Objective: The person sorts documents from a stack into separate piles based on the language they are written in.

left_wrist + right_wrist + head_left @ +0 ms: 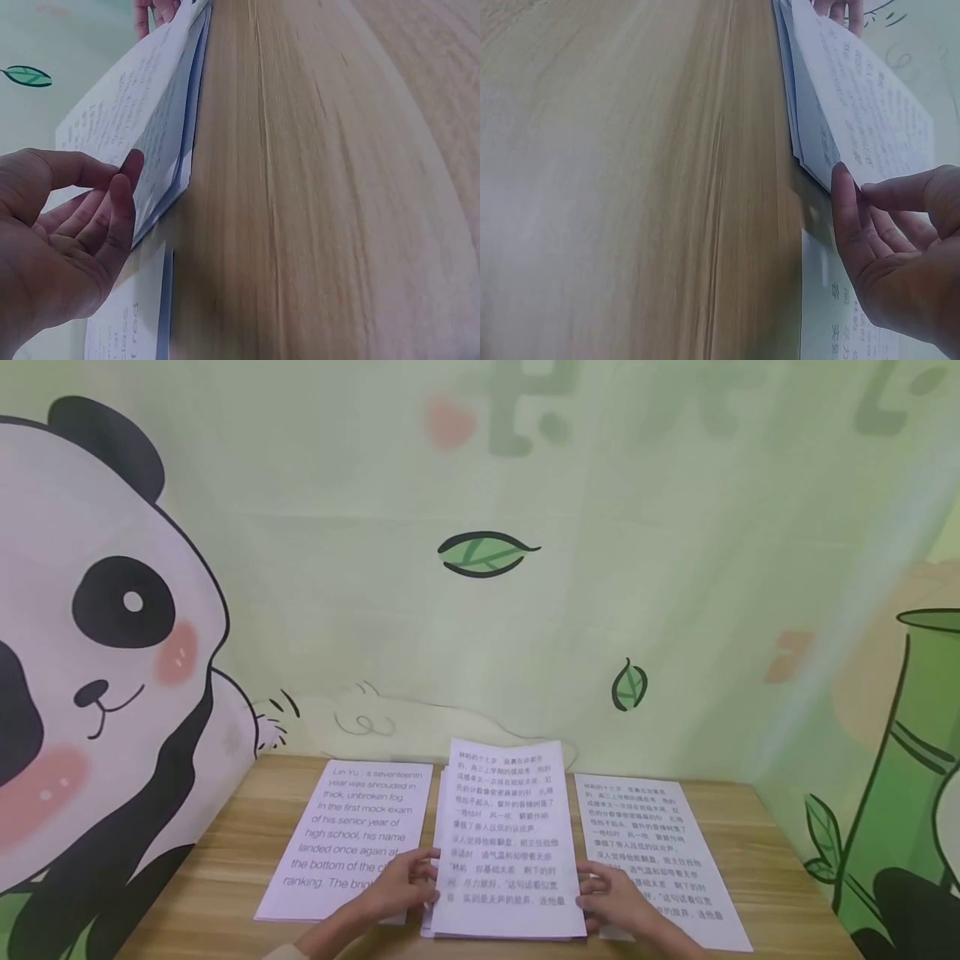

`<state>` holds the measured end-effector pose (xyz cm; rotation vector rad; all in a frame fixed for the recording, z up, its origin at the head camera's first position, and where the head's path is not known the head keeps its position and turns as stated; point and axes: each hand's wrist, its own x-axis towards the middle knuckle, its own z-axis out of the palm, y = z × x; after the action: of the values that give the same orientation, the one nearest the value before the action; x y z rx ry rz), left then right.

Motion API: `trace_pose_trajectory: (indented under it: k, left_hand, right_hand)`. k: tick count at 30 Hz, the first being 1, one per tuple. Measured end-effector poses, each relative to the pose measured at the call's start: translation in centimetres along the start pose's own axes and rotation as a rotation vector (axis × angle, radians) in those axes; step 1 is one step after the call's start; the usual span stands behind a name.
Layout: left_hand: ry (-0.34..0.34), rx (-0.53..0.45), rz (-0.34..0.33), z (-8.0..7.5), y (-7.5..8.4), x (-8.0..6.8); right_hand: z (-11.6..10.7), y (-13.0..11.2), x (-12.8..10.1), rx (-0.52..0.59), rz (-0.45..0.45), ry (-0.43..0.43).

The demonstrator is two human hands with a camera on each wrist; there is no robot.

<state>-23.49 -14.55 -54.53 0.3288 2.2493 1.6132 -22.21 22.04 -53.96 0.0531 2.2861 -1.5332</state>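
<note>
A white sheet of paper [510,839] printed with Chinese text is raised over the middle paper stack [178,161]. At its left edge, my left hand [397,885] pinches it between thumb and fingers. My right hand [617,900] pinches the opposite edge the same way. Both wrist views show the sheet bowed and lifted apart from the pages under it. To the left lies a stack with large English text [352,831], partly covered by my left hand. Paper with Chinese text [660,852] lies to the right, partly behind my right hand.
The papers lie on a wood-grain table [202,893]. Close behind its back edge hangs a pale green cloth backdrop [360,610] with a printed panda [97,627], leaves and bamboo.
</note>
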Motion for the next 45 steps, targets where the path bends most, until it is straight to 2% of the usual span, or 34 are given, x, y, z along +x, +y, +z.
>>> trace_pose_trajectory:
  k: [4,10,18,24,32,37,41,45]
  left_hand:
    - [0.024,-0.023,0.02,0.6,0.6,0.3]
    - [0.026,-0.049,0.083,1.4,1.6,1.0]
    - [0.001,-0.081,0.132,3.3,2.0,3.2]
    - [-0.015,-0.09,0.118,5.5,3.0,4.5]
    - [-0.002,-0.111,0.094,7.9,4.3,6.2]
    - [0.007,-0.13,0.06,9.7,4.8,7.6]
    - [0.013,-0.15,0.023,11.3,4.8,8.2]
    - [-0.007,-0.167,-0.018,13.2,4.5,8.2]
  right_hand:
    - [-0.8,0.2,-0.2,-0.003,-0.021,0.012]
    - [-2.3,0.5,-0.7,0.013,-0.055,0.021]
    - [-4.5,1.7,-1.1,0.014,-0.065,0.092]
    - [-6.3,2.7,-1.6,0.008,-0.016,0.179]
    - [-8.8,4.2,-2.2,-0.025,-0.086,0.197]
    - [-10.3,4.9,-2.5,-0.02,-0.065,0.249]
    - [-11.4,5.6,-3.0,-0.016,-0.051,0.28]
    - [-12.4,6.6,-3.8,-0.034,-0.014,0.287]
